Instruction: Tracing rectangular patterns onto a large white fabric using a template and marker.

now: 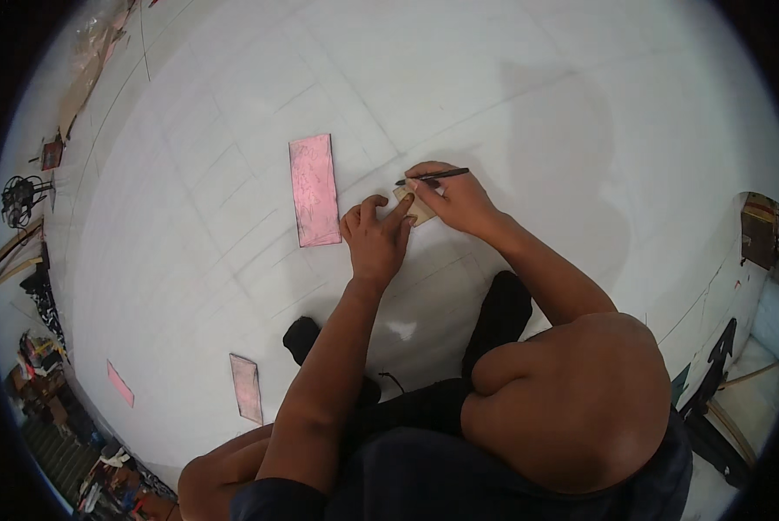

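A small tan, flat piece (421,213) lies on the white sheet-like surface. My left hand (376,243) has its fingers spread, and the index finger presses on top of the piece. From the right, my right hand (459,200) grips a slim black pen (446,174) whose left end is near the piece's upper left edge. Whether the tip touches the surface is too small to tell. Left of my hands lies a long pink rectangle (314,191) with dark edges and scribbled lines.
A smaller pink strip (246,388) lies at lower left, with another pink scrap (120,384) beyond it. Faint ruled lines cross the white surface. My black-socked feet (498,317) rest close to my hands. Clutter (38,356) fills the far left edge; a brown box (761,230) stands right.
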Demonstrator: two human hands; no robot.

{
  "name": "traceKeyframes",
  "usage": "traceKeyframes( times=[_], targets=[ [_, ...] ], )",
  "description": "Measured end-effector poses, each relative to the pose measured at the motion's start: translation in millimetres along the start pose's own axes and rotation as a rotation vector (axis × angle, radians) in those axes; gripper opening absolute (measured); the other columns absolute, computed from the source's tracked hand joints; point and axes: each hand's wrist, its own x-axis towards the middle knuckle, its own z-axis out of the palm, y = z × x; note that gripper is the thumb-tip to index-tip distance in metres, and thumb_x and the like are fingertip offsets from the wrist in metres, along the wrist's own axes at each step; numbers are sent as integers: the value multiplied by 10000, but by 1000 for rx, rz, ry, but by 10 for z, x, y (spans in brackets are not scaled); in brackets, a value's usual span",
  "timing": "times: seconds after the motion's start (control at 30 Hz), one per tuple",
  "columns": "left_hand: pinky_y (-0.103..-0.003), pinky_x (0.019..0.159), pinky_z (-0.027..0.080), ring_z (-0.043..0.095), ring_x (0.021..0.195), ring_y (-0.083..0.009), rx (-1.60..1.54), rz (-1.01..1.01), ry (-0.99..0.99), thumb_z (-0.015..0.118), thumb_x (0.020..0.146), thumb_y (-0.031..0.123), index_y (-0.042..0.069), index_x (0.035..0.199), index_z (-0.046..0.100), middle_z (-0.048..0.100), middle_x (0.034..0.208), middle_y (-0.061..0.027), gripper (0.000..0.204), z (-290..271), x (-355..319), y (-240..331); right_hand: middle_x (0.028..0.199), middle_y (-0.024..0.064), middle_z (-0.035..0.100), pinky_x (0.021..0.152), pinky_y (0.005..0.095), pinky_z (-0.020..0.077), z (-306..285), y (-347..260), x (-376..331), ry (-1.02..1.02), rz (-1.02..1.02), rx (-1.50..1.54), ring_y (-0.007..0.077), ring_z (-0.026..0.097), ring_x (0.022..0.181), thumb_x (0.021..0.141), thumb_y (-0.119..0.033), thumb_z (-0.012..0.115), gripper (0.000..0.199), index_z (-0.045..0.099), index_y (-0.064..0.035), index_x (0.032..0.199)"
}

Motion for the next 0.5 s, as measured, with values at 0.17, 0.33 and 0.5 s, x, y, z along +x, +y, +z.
traceKeyframes(
  times=[0.17, 0.33, 0.5],
  targets=[
    [-477, 1029, 308, 461, 1158, -296, -13, 1, -1, 745, 862, 260, 316, 1272, 700, 547, 1220, -48, 416, -10, -8, -3, 1023, 121, 738, 788, 360, 551, 53, -39, -3, -21, -36, -21, 264, 714, 912, 979, -273, 636, 283, 698, -36, 1120],
    [-475, 1027, 310, 461, 1154, -296, -18, -1, -4, 745, 861, 256, 311, 1267, 700, 546, 1222, -48, 413, 28, -7, -12, 1017, 127, 732, 785, 368, 549, 13, -36, 13, -11, -116, -124, 281, 709, 903, 972, -270, 635, 272, 701, -31, 1085],
    [-473, 1026, 315, 465, 1148, -293, -21, -3, -3, 742, 865, 260, 307, 1256, 705, 550, 1218, -46, 395, 18, 5, 4, 1041, 136, 723, 787, 365, 545, -238, -2, -10, 67, 46, -96, 288, 703, 893, 972, -225, 626, 242, 694, -20, 1081]
  ],
)
